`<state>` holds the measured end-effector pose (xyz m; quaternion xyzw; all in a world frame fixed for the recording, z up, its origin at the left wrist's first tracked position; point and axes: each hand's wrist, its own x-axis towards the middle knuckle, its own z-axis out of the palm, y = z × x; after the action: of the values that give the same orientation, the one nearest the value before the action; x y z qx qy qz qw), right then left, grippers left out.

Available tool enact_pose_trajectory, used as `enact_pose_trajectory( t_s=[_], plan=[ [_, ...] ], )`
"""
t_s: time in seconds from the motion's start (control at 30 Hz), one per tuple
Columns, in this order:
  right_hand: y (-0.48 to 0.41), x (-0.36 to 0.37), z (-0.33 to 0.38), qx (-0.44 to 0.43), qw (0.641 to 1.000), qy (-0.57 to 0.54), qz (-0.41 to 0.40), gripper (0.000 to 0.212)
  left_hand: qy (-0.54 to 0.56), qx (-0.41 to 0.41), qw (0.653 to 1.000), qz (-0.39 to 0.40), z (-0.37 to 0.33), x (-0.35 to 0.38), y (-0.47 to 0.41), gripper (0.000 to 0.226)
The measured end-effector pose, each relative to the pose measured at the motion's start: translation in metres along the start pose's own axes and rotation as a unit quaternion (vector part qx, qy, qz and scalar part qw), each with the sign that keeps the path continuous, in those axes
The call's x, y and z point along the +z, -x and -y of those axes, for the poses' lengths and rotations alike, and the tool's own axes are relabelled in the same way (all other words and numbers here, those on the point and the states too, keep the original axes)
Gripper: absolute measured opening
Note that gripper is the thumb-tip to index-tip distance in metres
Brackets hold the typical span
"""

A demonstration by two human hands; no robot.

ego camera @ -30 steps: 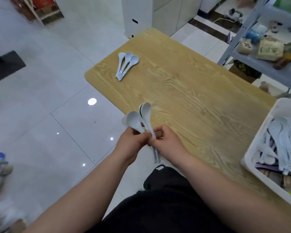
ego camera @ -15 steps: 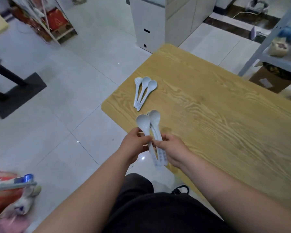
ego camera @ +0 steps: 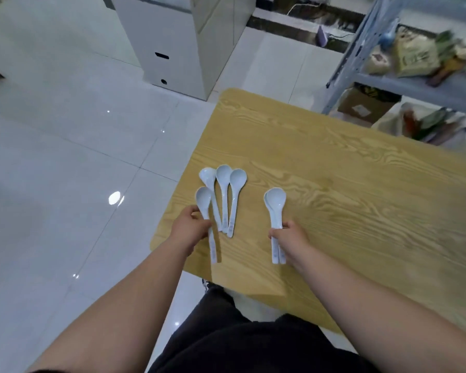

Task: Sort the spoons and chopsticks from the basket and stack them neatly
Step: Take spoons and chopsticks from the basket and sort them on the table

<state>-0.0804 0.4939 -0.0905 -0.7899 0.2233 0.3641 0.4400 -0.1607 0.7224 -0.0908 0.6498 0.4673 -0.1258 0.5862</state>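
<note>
On table (ego camera: pixel 361 211), three spoons (ego camera: pixel 224 203), left hand (ego camera: pixel 190 230) grips one spoon (ego camera: pixel 203 197), right hand (ego camera: pixel 291 236) grips pair (ego camera: pixel 275 199)

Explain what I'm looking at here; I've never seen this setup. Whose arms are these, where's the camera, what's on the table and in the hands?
There is no machine: these are a person's bare arms, seen from one wide-angle camera worn on the head, looking forward and down. The left hand grips a single spoon by its handle, beside three spoons lying fanned on the wooden table. The right hand grips two nested spoons by their handles. The basket is out of view.
</note>
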Motion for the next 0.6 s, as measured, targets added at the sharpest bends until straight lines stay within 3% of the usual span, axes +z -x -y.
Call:
enact_pose_trajectory(
  t_s=[0.1, 0.27, 0.43, 0.6],
  plan=[
    [-0.009, 0.026, 0.018, -0.002, 1.000, 0.012, -0.016, 0.024, -0.109, 0.037, 0.993, 0.003, -0.014, -0.007, -0.025, 0.036],
    [-0.014, 0.060, 0.044, -0.018, 0.999, 0.034, -0.017, 0.025, -0.184, 0.083, 0.979, 0.031, -0.027, -0.013, -0.045, 0.036],
    [-0.008, 0.075, 0.053, -0.093, 0.990, 0.102, 0.024, 0.053, -0.237, 0.159, 0.955, 0.078, -0.016, -0.019, -0.044, 0.041],
    [0.001, 0.072, 0.051, -0.117, 0.982, 0.145, 0.040, 0.067, -0.319, 0.194, 0.916, 0.150, -0.016, -0.023, -0.051, 0.038]
  ],
)
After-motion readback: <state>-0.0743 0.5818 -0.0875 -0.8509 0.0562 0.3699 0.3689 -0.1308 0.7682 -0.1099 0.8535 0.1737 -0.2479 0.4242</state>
